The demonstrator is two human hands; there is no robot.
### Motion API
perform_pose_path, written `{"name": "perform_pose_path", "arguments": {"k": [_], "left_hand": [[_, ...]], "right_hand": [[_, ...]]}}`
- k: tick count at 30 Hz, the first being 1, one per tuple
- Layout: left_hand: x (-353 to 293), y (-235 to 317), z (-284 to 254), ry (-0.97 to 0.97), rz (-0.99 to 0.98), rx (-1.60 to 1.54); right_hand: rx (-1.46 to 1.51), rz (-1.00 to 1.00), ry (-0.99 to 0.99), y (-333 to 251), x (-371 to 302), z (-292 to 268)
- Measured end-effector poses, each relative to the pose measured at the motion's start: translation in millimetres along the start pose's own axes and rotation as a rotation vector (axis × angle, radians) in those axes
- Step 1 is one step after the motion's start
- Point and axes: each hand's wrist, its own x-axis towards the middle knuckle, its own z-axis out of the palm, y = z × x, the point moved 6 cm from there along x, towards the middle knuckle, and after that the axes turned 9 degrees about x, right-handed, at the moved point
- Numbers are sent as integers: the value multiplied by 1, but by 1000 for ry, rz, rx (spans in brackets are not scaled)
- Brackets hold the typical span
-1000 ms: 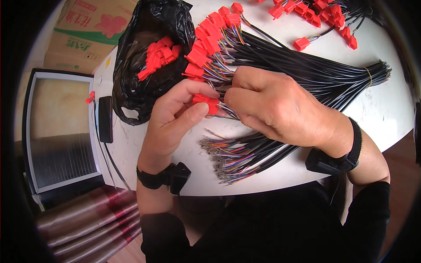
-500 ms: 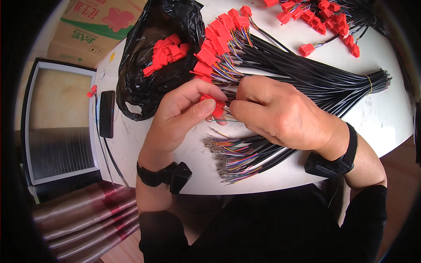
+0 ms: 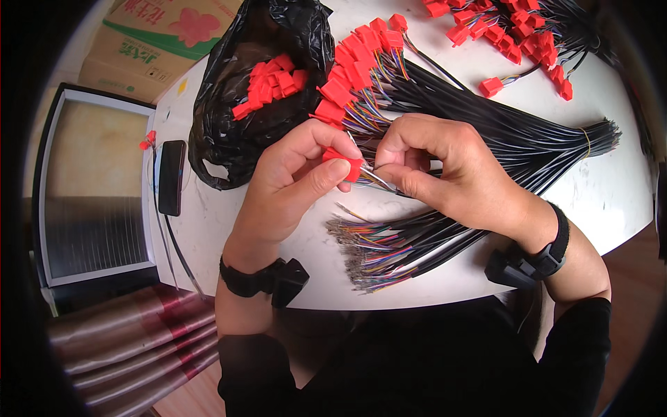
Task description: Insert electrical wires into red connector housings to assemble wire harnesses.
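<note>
A red plastic connector [image 3: 342, 162] is pinched between the thumb and fingers of my left hand [image 3: 292, 170]. Close beside it, my right hand [image 3: 462, 167] has thumb and forefinger closed on a thin wire [image 3: 375, 176] that runs to the connector's right side. Whether the wire's tip sits inside the connector cannot be made out. Below both hands lies a bundle of black cables with bare coloured wire ends [image 3: 368, 254]. Behind them rests a bundle of cables [image 3: 500, 118] tipped with red connectors [image 3: 354, 62].
A black plastic bag [image 3: 229, 149] holds loose red connectors [image 3: 271, 85]. More connector-tipped cables [image 3: 528, 42] lie at the far right. Along the left side are a phone [image 3: 171, 177], two thin cables and a framed panel [image 3: 97, 187]; a cardboard box [image 3: 153, 52] stands behind.
My right hand has turned and opened out somewhat, its fingers uncurling to show the pinched wire. My left hand keeps the connector in nearly the same place.
</note>
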Motion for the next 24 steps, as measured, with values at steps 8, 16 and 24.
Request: {"name": "perform_pose_path", "arguments": {"k": [8,16,24], "left_hand": [[1,2,-5,63,77,35],[2,-2,-5,67,65,-17],[1,-2,-5,61,21,-35]], "right_hand": [[569,333,-3,25,0,4],[262,151,87,11,-3,-2],[-218,-317,61,-19,-4,-1]]}}
